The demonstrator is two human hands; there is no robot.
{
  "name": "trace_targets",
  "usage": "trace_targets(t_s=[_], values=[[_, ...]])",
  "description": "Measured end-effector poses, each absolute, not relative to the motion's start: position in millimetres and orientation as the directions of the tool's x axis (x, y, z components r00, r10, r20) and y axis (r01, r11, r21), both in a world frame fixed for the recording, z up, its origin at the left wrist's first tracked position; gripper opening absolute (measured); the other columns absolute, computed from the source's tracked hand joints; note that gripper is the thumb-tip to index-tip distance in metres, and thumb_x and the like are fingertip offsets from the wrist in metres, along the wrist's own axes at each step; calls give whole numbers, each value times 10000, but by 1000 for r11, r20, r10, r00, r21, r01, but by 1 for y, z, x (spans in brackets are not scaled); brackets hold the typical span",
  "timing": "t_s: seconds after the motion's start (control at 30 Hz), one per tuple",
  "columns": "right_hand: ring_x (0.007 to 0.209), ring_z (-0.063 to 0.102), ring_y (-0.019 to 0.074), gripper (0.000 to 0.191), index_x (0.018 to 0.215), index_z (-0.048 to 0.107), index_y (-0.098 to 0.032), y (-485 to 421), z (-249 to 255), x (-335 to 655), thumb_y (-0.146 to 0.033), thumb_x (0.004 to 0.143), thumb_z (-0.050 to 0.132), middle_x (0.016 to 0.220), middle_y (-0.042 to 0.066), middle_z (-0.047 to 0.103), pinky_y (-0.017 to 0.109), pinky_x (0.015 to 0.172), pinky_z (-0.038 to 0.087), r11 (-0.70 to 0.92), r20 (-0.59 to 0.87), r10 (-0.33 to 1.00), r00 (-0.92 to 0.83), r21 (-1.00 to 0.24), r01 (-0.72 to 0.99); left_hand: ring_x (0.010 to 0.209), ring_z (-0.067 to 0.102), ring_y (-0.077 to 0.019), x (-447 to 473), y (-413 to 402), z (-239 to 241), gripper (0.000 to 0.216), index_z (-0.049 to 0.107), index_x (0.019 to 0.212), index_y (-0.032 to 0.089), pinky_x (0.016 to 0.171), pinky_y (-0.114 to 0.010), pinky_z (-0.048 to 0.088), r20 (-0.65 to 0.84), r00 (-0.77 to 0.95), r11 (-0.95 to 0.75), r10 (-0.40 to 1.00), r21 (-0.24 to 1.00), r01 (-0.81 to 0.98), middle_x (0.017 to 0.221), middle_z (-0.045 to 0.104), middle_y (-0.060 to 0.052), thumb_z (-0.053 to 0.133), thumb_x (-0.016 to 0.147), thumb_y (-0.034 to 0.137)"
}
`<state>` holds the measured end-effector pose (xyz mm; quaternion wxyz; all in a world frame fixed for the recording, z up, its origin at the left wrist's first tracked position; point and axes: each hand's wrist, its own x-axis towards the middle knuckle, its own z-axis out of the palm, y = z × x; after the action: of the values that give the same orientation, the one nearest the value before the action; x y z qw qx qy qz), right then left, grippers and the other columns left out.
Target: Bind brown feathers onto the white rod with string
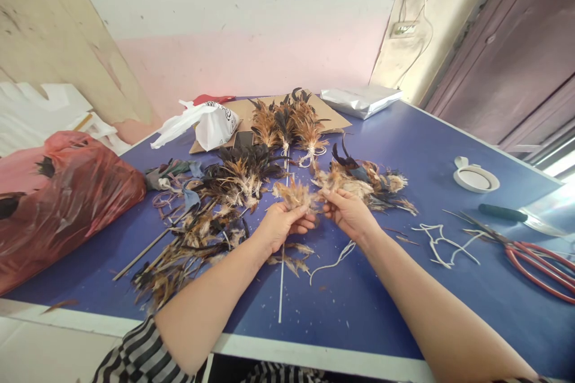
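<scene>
"How far along does the work look?"

"Partway, by the layout. Three feather bundles [284, 122] lie at twelve o'clock from the hands, on cardboard [336, 122], and seem finished; white string shows at the base of at least one. Much seems left: loose feathers [193, 245] spread at eight o'clock, with a dark heap [242, 173] at ten and a mixed heap [368, 182] at two."

"And the hands?"

"The left hand [287, 224] pinches a brown tuft [294, 194], straight ahead of the wearer. The right hand [348, 209] has its fingertips drawn together at the tuft's edge; whether they grip a feather cannot be told."

"Any counts?"

"Three bundles, one tuft in hand, two heaps; single feathers are too tangled to count. One pair of scissors [510, 246] and one knife [503, 213] near three o'clock, one white ring [494, 181] above them, one red bag [72, 203] at nine."
</scene>
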<state>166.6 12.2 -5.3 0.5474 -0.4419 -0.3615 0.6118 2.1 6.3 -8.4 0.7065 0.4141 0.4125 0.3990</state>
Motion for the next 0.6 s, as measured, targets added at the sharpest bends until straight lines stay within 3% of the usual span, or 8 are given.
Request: trace_targets(t_s=[0.2,0.33,0.6], values=[[424,401,35,288,652,498,-157,19,-7,181,-315,576,726,556,-50,497,174,385,301,-170,-174,984,-33,-883,-437,602,616,-87,-6,15,-5,137,599,797,94,494,-133,480,-212,137,249,968,888,-387,811,671,-95,600,732,214],[423,391,33,276,666,536,-139,13,-6,173,-328,587,721,530,-49,485,175,396,287,-177,-147,983,-113,-926,-333,601,623,-110,0,10,-7,190,605,811,81,488,-158,486,-183,200,237,963,925,-296,829,669,-115,621,712,243],[397,359,47,253,603,554,-143,7,-10,158,-348,583,702,434,-62,443,195,397,280,-70,-60,996,-66,-985,-158,569,620,-112,7,4,-13,250,622,871,104,482,-168,484,-215,316,285,924,939,-194,771,671,-85,661,669,245]])
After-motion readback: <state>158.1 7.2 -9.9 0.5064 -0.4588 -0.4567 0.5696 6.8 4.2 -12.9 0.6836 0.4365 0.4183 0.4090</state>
